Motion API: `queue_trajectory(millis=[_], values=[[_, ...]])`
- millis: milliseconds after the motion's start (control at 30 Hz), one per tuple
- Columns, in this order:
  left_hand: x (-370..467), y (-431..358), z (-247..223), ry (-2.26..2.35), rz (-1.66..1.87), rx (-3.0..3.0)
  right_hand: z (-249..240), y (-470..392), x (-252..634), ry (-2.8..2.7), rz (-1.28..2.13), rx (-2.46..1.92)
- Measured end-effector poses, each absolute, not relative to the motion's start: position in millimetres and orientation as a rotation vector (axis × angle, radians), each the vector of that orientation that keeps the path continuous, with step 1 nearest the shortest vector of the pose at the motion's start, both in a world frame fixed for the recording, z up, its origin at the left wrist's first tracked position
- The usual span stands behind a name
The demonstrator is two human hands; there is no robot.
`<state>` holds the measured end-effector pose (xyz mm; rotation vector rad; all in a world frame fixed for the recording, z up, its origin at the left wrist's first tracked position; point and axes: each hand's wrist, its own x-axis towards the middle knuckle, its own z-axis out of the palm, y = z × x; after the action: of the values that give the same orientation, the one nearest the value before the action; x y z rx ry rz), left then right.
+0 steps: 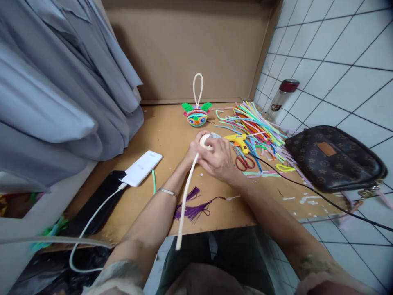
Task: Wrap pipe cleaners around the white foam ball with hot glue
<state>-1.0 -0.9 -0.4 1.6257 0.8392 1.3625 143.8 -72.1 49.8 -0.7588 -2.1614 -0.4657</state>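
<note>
Close together over the middle of the table, my left hand and my right hand are both closed around a white coil, apparently of chenille stem. A long loose end of the white stem hangs down towards me from between the hands. Most of the coil is hidden by my fingers. Beyond the hands sits a colourful animal-head ornament with green ears and a white loop standing upright from its top. Purple tassels lie nearer to me, between my forearms.
To the right lie a yellow glue gun with a black cord, red-handled scissors and a pile of coloured stems. A brown bag and a bottle stand by the tiled wall. On the left is a white power bank with a cable.
</note>
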Motion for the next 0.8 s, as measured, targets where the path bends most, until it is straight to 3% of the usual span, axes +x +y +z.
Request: queue_trajectory(millis=[333, 800], values=[[-1.2, -7.5, 13.6, 1.008, 1.377, 1.717, 44.8, -51.8, 163.8, -1.781, -0.065, -0.741], [-2.2, -8.3, 15.0, 0.973, 1.357, 1.704, 35.1, -39.8, 160.9, -1.568, 0.226, -0.872]])
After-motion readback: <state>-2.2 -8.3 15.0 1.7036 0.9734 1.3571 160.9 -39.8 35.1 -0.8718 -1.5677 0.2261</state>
